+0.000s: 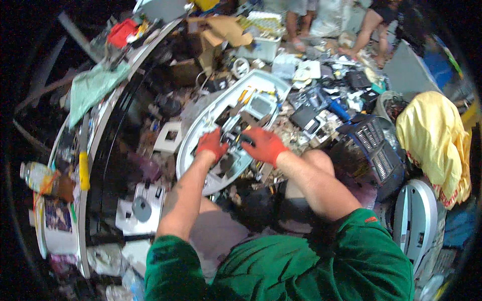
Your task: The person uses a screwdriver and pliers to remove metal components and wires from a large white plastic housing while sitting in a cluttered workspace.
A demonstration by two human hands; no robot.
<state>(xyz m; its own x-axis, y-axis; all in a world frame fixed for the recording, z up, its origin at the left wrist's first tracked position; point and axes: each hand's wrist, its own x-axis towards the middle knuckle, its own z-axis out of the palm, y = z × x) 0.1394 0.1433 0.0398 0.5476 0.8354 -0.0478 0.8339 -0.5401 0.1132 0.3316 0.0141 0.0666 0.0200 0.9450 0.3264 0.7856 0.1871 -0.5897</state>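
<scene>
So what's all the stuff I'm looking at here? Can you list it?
white appliance shell: one, white-grey, centre, opened up with parts showing inside
yellow cloth: one, yellow, far right, draped over something
black slotted crate: one, black, right of centre
green cloth: one, pale green, upper left
red box: one, red, top left
plastic bottle: one, clear, far left edge
cardboard pieces: several, brown, top centre
loose scrap: too many to count, mixed, behind the shell
other people's legs: at least two people, top right
left hand: one, red glove, on the shell's insides
right hand: one, red glove, on the same part
</scene>
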